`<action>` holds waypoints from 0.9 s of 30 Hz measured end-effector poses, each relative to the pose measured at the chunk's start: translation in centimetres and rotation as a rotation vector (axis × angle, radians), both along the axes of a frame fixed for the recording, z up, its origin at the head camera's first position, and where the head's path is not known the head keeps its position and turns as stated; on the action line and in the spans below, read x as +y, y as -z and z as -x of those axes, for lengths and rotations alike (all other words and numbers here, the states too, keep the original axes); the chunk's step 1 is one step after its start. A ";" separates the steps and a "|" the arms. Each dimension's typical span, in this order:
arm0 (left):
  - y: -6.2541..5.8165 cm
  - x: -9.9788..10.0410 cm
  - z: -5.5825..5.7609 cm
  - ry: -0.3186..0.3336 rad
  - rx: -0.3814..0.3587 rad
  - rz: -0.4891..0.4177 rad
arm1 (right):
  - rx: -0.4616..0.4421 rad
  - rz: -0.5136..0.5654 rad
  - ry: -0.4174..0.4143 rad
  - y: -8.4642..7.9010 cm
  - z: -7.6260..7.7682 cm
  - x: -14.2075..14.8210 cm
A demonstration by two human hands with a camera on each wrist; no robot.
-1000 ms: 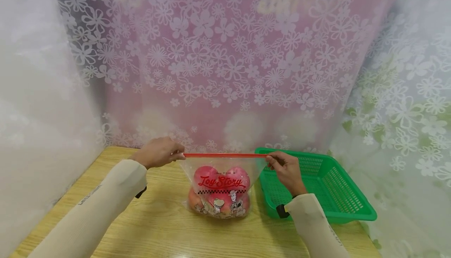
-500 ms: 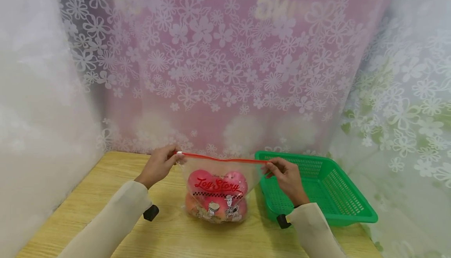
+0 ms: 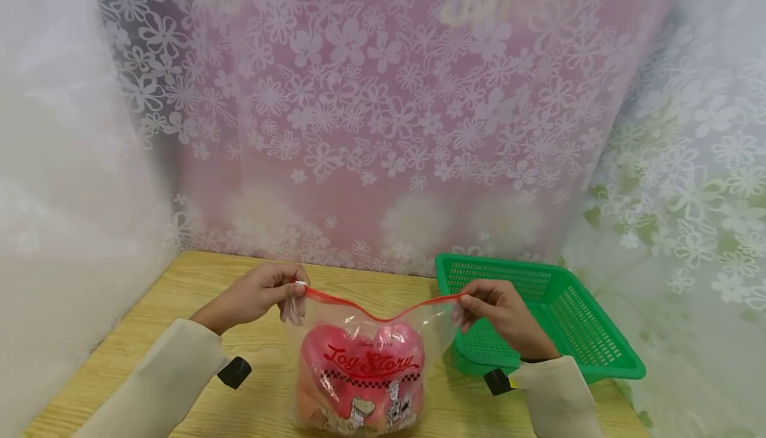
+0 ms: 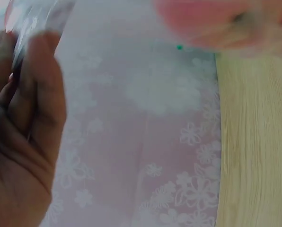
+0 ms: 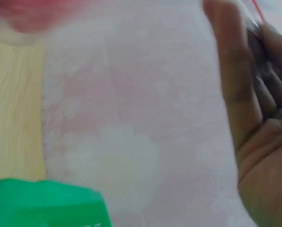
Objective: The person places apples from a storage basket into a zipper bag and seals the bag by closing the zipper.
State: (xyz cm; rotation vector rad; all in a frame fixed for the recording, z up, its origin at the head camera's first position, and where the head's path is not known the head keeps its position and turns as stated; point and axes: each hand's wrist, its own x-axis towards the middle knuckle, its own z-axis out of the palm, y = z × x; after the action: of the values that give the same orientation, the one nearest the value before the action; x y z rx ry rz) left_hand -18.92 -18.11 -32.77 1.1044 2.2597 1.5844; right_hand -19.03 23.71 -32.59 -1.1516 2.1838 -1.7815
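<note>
A clear zip bag (image 3: 359, 385) printed "Toy Story", with a red zip strip, holds several red apples (image 3: 320, 348). My left hand (image 3: 257, 295) pinches the bag's upper left corner, at the white slider. At the upper right corner, the thumb and fingers of my right hand (image 3: 499, 312) pinch the end of the strip. Between the hands the strip sags in the middle. In the left wrist view an apple (image 4: 212, 21) shows through the plastic, away from the left hand (image 4: 27, 109). The right wrist view is blurred, with the right hand (image 5: 254, 94) at its right side.
A green plastic basket (image 3: 589, 318) with slotted walls stands on the wooden table (image 3: 251, 371), just behind and right of the right hand. Floral translucent curtains (image 3: 383, 125) enclose the table at the back and both sides.
Both hands have brought the bag nearer and lower in the head view, so it looks larger. The zip strip, straight and taut a second ago, now sags. The basket has stayed in place.
</note>
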 end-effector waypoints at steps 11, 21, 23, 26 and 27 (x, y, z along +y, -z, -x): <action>2.8 -0.1 2.1 -0.112 -0.273 0.056 | -0.224 -0.300 0.165 0.6 2.5 -1.1; 5.9 -0.2 6.6 -0.495 -0.235 0.090 | 0.088 -0.759 0.475 0.3 7.6 -4.2; 6.6 -0.1 7.2 -0.535 -0.230 0.112 | 0.155 -0.854 0.491 0.3 8.6 -5.0; 7.6 -0.1 8.0 -0.575 -0.216 0.153 | 0.218 -0.965 0.489 0.5 9.8 -6.1; 7.9 -0.1 8.1 -0.587 -0.215 0.166 | 0.229 -0.996 0.484 0.6 10.2 -6.4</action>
State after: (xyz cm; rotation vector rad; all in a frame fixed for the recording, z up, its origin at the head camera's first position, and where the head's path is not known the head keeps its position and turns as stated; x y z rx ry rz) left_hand -27.07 -18.16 -40.66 0.2132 2.6374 1.5516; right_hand -29.24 17.34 -33.16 -0.6108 3.0412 -0.3917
